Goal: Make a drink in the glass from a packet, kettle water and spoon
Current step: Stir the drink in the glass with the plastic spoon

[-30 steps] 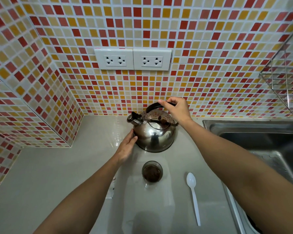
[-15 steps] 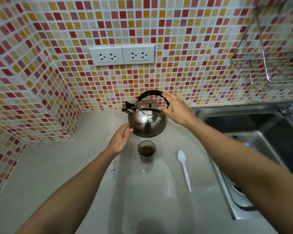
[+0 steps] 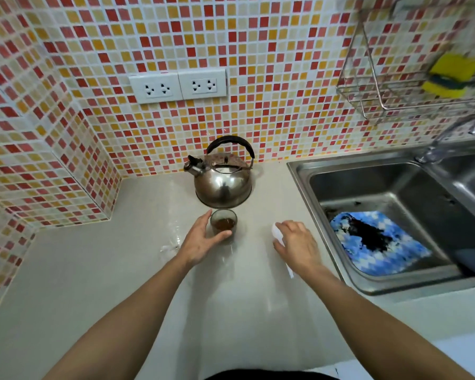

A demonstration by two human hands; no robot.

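1. Two bare forearms are seen reaching forward over the pale counter (image 3: 99,270)
2. The left hand (image 3: 200,242) is curled loosely round the near and left side of the glass (image 3: 223,224); thumb and fingers are spread wide, and whether they press the glass cannot be told
3. The glass is stood upright on the counter, with brown liquid seen inside
4. A clear, crumpled packet (image 3: 170,242) is laid on the counter just left of the left hand
5. The right hand (image 3: 296,245) is laid palm down over the white spoon (image 3: 277,232); only the bowl past the fingertips and the handle end near the wrist are shown, so whether the spoon is gripped cannot be told
6. The sink (image 3: 302,176) is set to the right, with a blue and white cloth (image 3: 379,242) in its basin
7. The kettle (image 3: 222,185) is stood just behind the glass, near the tiled wall, spout turned left
8. Two sockets (image 3: 178,85) are fixed on the wall above, and a wire rack (image 3: 368,100) with a yellow sponge (image 3: 450,74) is hung at upper right
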